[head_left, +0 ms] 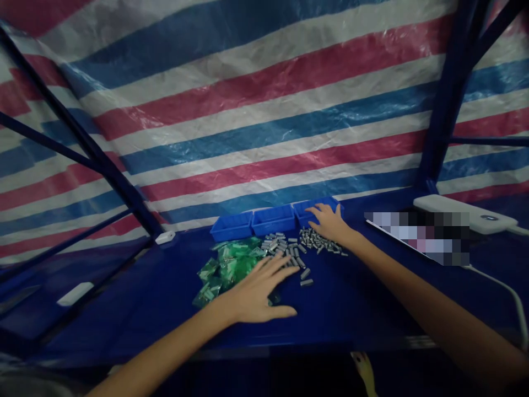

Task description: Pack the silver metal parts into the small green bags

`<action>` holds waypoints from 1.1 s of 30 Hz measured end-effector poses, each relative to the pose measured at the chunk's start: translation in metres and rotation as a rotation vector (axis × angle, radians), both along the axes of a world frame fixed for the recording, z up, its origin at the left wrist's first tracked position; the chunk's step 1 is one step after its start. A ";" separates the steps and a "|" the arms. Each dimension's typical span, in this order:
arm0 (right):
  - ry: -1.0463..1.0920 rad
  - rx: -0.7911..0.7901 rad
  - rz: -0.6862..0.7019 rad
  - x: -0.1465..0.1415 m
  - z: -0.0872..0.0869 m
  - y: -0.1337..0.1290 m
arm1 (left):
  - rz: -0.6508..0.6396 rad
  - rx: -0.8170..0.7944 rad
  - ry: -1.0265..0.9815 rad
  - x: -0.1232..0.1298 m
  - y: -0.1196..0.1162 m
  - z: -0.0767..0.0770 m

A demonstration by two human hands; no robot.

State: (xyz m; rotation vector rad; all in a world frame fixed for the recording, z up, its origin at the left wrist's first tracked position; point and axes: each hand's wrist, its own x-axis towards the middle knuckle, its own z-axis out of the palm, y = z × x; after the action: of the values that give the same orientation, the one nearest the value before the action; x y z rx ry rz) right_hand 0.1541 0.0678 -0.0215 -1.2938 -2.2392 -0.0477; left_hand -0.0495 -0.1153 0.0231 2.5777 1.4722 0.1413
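Observation:
My left hand (pixel 262 292) is spread over the blue table, fingers apart and holding nothing. Beneath and beside it lies a heap of small green-tinted clear packets (pixel 235 262). Just beyond its fingertips are scattered grey metal cylinders (pixel 294 258), partly hidden by the hand. My right hand (pixel 328 223) is also open, reaching over the front edge of the right blue bin (pixel 303 207). Close below that hand is a pile of smaller dark metal pieces (pixel 316 240), too small to name. Whether the right fingers touch the bin, I cannot tell.
A left blue bin (pixel 232 226) and a middle blue bin (pixel 273 219) stand in the row. On the right are a blurred-out flat device (pixel 421 237) and a white power bank (pixel 463 212) with a cable. Blue metal posts and a striped tarp (pixel 268 121) enclose the table.

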 end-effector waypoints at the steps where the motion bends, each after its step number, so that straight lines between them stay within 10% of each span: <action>1: 0.011 0.020 -0.004 0.003 0.005 -0.003 | -0.033 0.014 -0.011 0.006 -0.004 -0.009; 5: -0.027 -0.161 -0.027 0.013 0.024 -0.017 | -0.051 0.148 -0.008 0.004 0.010 -0.036; 9: -0.194 -0.481 -0.143 0.010 0.026 -0.028 | 0.041 0.204 0.013 0.003 0.032 -0.031; 14: -0.127 -0.382 -0.162 -0.001 0.012 -0.030 | 0.023 0.167 -0.101 0.039 0.044 -0.019; 23: 0.098 -0.426 0.029 0.012 0.002 -0.006 | -0.112 0.418 0.027 0.091 0.090 -0.045; 33: 0.693 -0.609 0.285 0.008 0.019 -0.013 | 0.336 0.535 -0.319 0.069 0.104 -0.031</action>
State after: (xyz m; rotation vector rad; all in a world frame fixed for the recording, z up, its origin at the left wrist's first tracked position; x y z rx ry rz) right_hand 0.1621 0.0549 -0.0029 -1.0163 -1.8303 1.0862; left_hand 0.0195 -0.0112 -0.0078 2.4614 1.9170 1.0666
